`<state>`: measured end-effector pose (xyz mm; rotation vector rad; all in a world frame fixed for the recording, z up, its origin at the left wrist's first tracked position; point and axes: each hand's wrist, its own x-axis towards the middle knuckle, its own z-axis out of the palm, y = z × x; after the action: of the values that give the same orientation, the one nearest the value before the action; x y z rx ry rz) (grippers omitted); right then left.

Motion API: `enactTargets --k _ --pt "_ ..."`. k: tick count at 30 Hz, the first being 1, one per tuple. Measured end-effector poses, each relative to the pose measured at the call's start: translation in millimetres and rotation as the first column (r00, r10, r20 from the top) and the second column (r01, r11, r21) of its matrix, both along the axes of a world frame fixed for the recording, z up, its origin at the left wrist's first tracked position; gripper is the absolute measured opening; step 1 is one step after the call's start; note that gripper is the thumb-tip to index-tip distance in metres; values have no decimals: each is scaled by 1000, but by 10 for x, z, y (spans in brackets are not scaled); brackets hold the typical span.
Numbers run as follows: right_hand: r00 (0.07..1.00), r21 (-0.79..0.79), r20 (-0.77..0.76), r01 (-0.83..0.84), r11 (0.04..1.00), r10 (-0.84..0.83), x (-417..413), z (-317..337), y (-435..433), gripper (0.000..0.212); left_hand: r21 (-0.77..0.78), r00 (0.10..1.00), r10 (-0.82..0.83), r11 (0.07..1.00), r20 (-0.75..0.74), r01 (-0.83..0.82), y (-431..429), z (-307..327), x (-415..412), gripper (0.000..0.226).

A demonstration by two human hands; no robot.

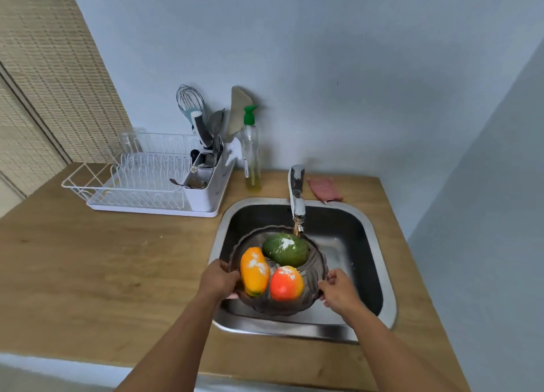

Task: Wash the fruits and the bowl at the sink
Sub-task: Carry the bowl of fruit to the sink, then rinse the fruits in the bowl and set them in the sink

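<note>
Smoky glass bowl (pixel 309 296) between both hands (pixel 219 279)

No readable text anywhere (bottle label too small).

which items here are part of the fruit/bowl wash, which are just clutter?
In the job: bowl, held over the sink by left hand and right hand; green fruit, yellow-orange fruit, red-orange fruit; tap.

Lying about: dish rack, utensil holder with whisk, soap bottle, pink cloth.
</note>
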<state>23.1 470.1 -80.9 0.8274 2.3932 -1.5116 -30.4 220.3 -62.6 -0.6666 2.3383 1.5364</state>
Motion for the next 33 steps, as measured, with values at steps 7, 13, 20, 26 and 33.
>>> enactTargets --k 7,13,20,26,33 --pt "996 7 75 45 999 -45 -160 -320 287 12 -78 992 -86 993 91 93 255 -457 -317 22" --pt "986 14 146 81 997 -82 -219 -597 451 10 -7 978 -91 996 190 94 491 -632 -394 15" --pt "970 57 203 122 991 -131 -271 -868 511 6 -12 963 -108 993 247 114 608 -878 -514 18" --pt "956 65 244 153 986 -164 -332 -1013 551 5 -55 946 -155 982 285 178 636 -1118 -567 15" --pt "945 87 262 179 980 -195 -345 -1104 532 9 -63 934 -181 976 309 210 651 -1284 -608 17"
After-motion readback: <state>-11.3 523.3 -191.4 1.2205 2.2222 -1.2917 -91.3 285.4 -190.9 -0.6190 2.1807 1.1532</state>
